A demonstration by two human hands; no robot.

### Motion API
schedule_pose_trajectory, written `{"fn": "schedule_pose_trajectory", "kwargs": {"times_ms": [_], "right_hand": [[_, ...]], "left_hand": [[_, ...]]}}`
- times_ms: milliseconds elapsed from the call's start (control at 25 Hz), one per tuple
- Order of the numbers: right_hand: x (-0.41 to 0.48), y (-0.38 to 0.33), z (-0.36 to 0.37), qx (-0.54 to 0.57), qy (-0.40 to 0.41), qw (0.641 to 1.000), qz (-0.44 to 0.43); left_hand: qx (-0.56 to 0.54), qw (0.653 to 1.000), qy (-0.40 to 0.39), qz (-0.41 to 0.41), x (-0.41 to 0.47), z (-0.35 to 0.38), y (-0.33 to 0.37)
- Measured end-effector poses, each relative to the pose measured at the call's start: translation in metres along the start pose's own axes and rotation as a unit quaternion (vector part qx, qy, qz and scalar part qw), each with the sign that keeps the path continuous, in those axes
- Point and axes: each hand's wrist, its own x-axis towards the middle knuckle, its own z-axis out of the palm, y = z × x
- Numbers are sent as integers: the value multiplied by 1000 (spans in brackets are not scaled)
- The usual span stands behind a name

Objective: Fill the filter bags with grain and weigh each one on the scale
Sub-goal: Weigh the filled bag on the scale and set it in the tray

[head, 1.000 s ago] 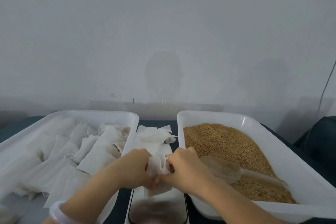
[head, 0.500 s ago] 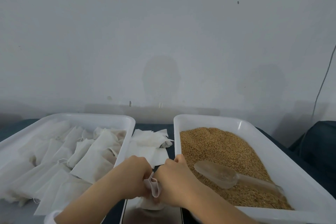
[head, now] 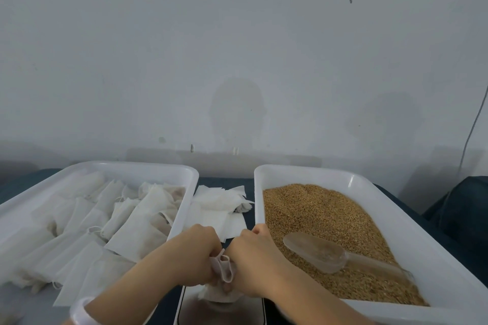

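Observation:
Both hands hold one small white filter bag (head: 223, 270) just above the scale (head: 221, 310) at the bottom centre. My left hand (head: 195, 256) grips its left side and my right hand (head: 250, 258) grips its right side, bunching the top; the bag's bottom hangs onto the scale's shiny plate. Brown grain (head: 324, 221) fills the white tray on the right (head: 396, 203), where a clear plastic scoop (head: 317, 252) lies on the grain. Whether the bag holds grain is hidden by my fingers.
A white tray on the left (head: 126, 167) holds several white filter bags (head: 132, 224). More flat bags (head: 219, 206) lie on the dark table between the trays. A pale wall stands close behind. A dark object (head: 464, 208) sits at the far right.
My hands have drawn closer together and lower over the scale. The bag's flat top, upright a second ago, is now gathered into a small bunch between my fingers.

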Motion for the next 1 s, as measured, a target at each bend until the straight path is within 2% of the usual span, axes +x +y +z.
{"fn": "schedule_pose_trajectory", "kwargs": {"times_ms": [440,640,840,1000], "right_hand": [[1,1,3,-13,10,1000,6],[2,0,4,-6,9,1000,16],[-2,3,-7,67,-28,997,26],[-8,11,-6,120,-15,992,30]], "left_hand": [[75,997,3,-9,-1,-1,12],[65,998,-11,4,-1,-3,9],[57,998,-12,31,-11,-10,7],[-3,999,24,34,-19,-8,3]]}}
